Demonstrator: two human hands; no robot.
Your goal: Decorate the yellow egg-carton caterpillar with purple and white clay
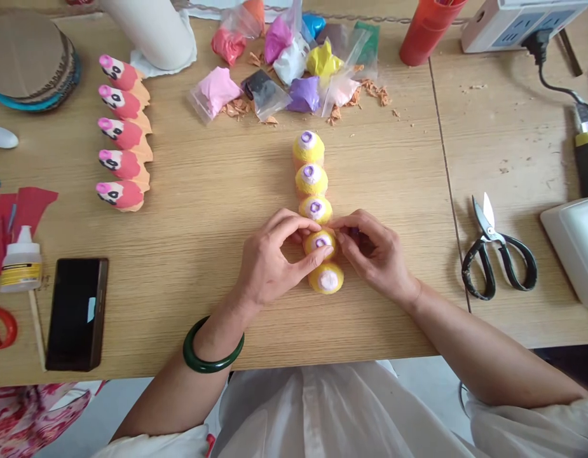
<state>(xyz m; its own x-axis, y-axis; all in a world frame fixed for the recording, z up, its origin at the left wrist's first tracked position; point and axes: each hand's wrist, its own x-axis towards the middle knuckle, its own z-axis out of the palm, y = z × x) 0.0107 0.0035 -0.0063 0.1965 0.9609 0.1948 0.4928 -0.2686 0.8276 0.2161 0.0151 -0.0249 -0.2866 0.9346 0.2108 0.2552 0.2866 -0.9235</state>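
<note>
Between both hands' fingertips, left hand [269, 261] and right hand [372, 254] pinch the fourth yellow cup [320, 242]; beyond it three are dotted, the nearest cup [326, 278] is plain.

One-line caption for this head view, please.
Both hands, left and right, pinch the fourth yellow clay piece in a row of five.

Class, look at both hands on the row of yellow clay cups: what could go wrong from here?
1. The left hand and right hand pinch the fourth yellow clay cup with a purple-and-white top; squeezing could dent it.
2. A nudge might knock the neighbouring yellow cups out of line.
</note>
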